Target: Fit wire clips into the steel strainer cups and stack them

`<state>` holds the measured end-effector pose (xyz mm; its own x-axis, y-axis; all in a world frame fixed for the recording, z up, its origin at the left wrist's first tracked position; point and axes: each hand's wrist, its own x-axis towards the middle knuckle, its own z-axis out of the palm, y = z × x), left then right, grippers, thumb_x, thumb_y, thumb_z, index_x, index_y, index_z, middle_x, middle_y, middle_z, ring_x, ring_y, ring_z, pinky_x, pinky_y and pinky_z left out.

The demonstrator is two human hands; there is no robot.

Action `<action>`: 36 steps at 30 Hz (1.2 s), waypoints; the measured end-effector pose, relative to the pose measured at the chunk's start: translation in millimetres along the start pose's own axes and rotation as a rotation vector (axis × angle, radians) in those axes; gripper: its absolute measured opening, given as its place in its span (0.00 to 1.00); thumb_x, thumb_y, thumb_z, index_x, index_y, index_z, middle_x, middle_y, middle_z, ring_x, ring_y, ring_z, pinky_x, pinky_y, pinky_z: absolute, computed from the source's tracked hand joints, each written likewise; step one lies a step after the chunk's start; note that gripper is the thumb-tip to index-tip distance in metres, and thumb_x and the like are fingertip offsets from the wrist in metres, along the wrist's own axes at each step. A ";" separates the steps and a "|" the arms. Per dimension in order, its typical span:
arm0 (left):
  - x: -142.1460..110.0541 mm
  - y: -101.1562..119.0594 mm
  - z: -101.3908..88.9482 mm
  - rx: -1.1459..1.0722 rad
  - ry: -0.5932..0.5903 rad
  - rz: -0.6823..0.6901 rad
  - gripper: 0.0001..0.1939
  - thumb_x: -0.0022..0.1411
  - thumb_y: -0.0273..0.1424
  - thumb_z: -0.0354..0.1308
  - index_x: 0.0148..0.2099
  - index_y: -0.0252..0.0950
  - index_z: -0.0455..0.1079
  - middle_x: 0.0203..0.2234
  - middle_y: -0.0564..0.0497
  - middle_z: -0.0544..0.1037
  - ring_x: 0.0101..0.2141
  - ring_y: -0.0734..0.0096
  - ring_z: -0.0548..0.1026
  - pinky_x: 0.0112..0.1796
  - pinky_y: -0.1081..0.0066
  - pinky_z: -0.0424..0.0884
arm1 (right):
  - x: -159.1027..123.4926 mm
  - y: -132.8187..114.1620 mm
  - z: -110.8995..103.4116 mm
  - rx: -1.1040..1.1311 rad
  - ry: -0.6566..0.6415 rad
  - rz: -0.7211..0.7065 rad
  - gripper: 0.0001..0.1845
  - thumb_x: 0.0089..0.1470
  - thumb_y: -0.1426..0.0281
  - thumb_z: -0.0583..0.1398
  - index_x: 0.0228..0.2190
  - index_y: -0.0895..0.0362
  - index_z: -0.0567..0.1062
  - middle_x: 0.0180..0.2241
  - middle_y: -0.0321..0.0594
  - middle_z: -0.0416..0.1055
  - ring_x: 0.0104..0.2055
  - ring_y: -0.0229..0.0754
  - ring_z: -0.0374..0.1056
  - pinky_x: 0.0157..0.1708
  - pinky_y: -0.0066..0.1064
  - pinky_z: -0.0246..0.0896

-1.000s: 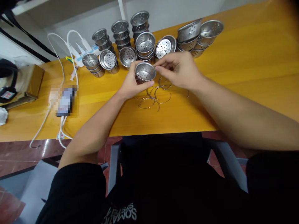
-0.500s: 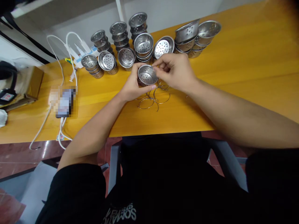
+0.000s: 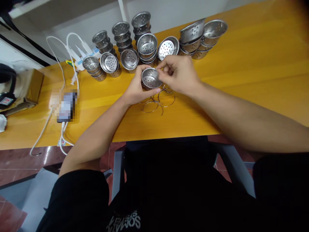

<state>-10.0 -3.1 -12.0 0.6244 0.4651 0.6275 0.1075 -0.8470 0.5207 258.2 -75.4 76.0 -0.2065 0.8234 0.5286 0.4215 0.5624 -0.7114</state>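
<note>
My left hand [image 3: 138,88] is wrapped round a small perforated metal strainer cup [image 3: 150,79], whose open top faces up toward me. At the cup's right rim, my right hand [image 3: 180,73] is closed in a pinch. Whatever lies between its thumb and finger is too small to make out. Thin curved metal wires [image 3: 151,111] lie in a loose tangle on the table, just below the cup and partly hidden by my hands.
Several stacks of similar perforated cups [image 3: 147,46] stand behind my hands, with tilted stacks [image 3: 193,32] at the right. On the wooden table's [image 3: 253,64] left side are a phone [image 3: 67,108], white cables [image 3: 45,130], a power strip [image 3: 79,61] and a cardboard box [image 3: 33,85].
</note>
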 end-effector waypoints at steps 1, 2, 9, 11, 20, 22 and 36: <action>0.5 -0.7 -0.1 -0.010 0.005 0.009 0.48 0.89 0.62 0.68 0.90 0.51 0.45 0.73 0.40 0.71 0.71 0.47 0.82 0.72 0.47 0.84 | -0.1 -0.9 -0.1 0.002 -0.001 0.006 0.18 0.73 0.47 0.82 0.42 0.44 0.88 0.33 0.42 0.81 0.38 0.59 0.81 0.39 0.51 0.81; 1.1 -1.6 -0.2 -0.022 0.014 0.012 0.49 0.87 0.63 0.69 0.89 0.51 0.47 0.73 0.41 0.71 0.71 0.47 0.83 0.72 0.47 0.84 | -0.3 -2.0 -0.3 0.003 -0.003 0.014 0.18 0.73 0.46 0.82 0.42 0.43 0.88 0.34 0.42 0.81 0.39 0.60 0.81 0.39 0.52 0.82; 3.4 2.5 0.8 -0.012 0.030 -0.108 0.56 0.76 0.71 0.78 0.84 0.50 0.54 0.70 0.42 0.74 0.69 0.46 0.85 0.69 0.47 0.85 | -0.5 -4.3 1.7 0.007 -0.006 0.071 0.23 0.72 0.37 0.79 0.43 0.40 0.87 0.34 0.44 0.81 0.41 0.63 0.80 0.41 0.58 0.83; 4.3 6.0 0.8 -0.027 0.033 -0.119 0.57 0.74 0.70 0.80 0.84 0.51 0.55 0.70 0.42 0.75 0.69 0.45 0.85 0.69 0.47 0.85 | -0.4 -4.5 3.3 0.019 0.002 0.074 0.23 0.72 0.37 0.79 0.44 0.40 0.87 0.34 0.43 0.81 0.41 0.63 0.80 0.41 0.57 0.82; 7.5 6.1 0.1 -0.019 0.023 -0.124 0.59 0.71 0.73 0.82 0.82 0.46 0.60 0.68 0.41 0.78 0.67 0.43 0.86 0.75 0.41 0.82 | 0.4 -6.7 10.1 0.050 0.007 0.091 0.21 0.70 0.39 0.78 0.44 0.39 0.86 0.31 0.40 0.77 0.39 0.62 0.78 0.37 0.54 0.80; 7.6 5.8 0.9 -0.017 0.027 -0.120 0.61 0.69 0.77 0.80 0.81 0.45 0.62 0.67 0.42 0.78 0.67 0.43 0.86 0.74 0.40 0.83 | 1.5 -5.4 12.5 0.056 0.014 0.094 0.19 0.69 0.41 0.79 0.43 0.40 0.86 0.30 0.40 0.76 0.38 0.61 0.78 0.36 0.54 0.80; 6.0 8.1 -9.6 -0.196 -0.038 -0.225 0.63 0.64 0.83 0.77 0.80 0.48 0.66 0.64 0.44 0.81 0.61 0.50 0.88 0.67 0.47 0.87 | 8.0 -18.7 -20.1 0.389 -0.303 0.130 0.45 0.49 0.25 0.90 0.39 0.43 0.80 0.31 0.37 0.77 0.43 0.57 0.77 0.44 0.52 0.81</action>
<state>-12.8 -4.6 1.5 0.6309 0.6221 0.4636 0.0972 -0.6562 0.7483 266.4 -80.8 102.9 -0.4455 0.8411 0.3069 0.1130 0.3928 -0.9126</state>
